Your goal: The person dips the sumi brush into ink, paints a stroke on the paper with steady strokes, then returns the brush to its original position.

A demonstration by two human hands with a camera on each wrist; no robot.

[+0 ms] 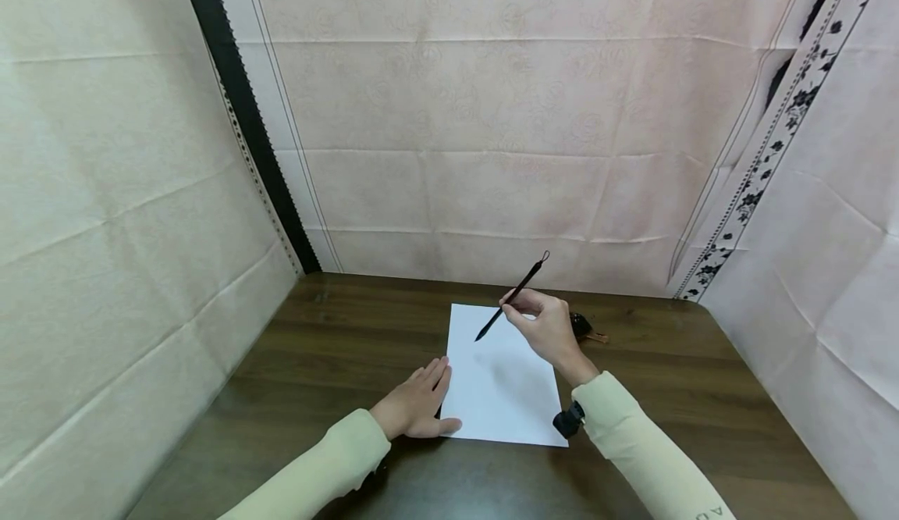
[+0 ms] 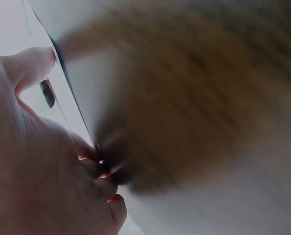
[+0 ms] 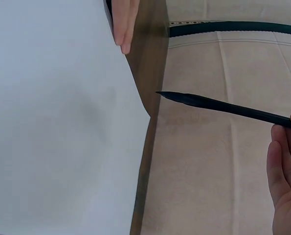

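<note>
A white sheet of paper [image 1: 502, 391] lies on the wooden table in the head view. My left hand [image 1: 416, 401] rests flat at its left edge, fingers extended and thumb over the lower left corner. Above the upper part of the sheet, my right hand [image 1: 549, 330] pinches a black calligraphy brush [image 1: 530, 275] between thumb and fingers. The brush tilts, its looped end up and right, its pointed tip down and left. In the right wrist view the dark brush [image 3: 213, 104] shows its tip apart from the paper [image 3: 62, 127]. Shadow blurs the left wrist view.
Just right of the right hand sits a small black object [image 1: 580, 325] with a brown piece beside it, partly hidden by the wrist. Pale cloth curtains [image 1: 456, 192] enclose the table [image 1: 337, 333] at the back and both sides. A black device [image 1: 567, 420] is on the right wrist.
</note>
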